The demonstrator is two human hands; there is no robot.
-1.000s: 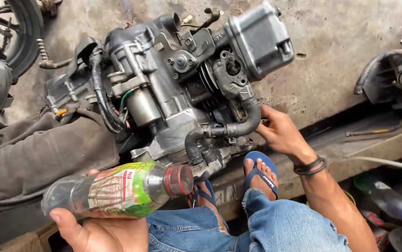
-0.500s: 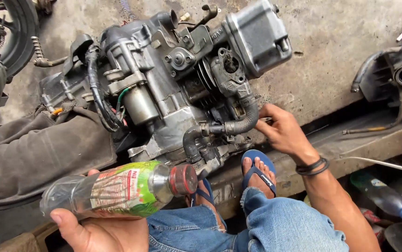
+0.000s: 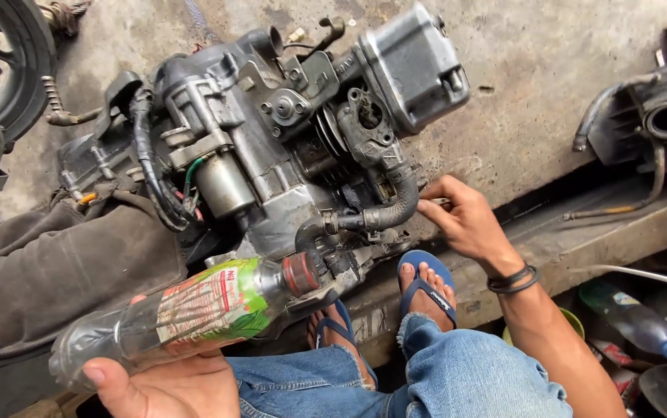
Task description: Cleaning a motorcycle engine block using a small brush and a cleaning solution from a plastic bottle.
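Plastic bottle (image 3: pixel 186 321) gripped sideways in left hand (image 3: pixel 167 387), cap at engine (image 3: pixel 271 155) base; right hand (image 3: pixel 465 220) pinches a small part beside the engine's hose (image 3: pixel 395 205), seating it likely needs fine fingertip alignment.

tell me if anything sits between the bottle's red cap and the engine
Nothing visible does. The left hand holds the plastic bottle on its side, and its red cap already lies against the lower edge of the engine, beside the black rubber hose.
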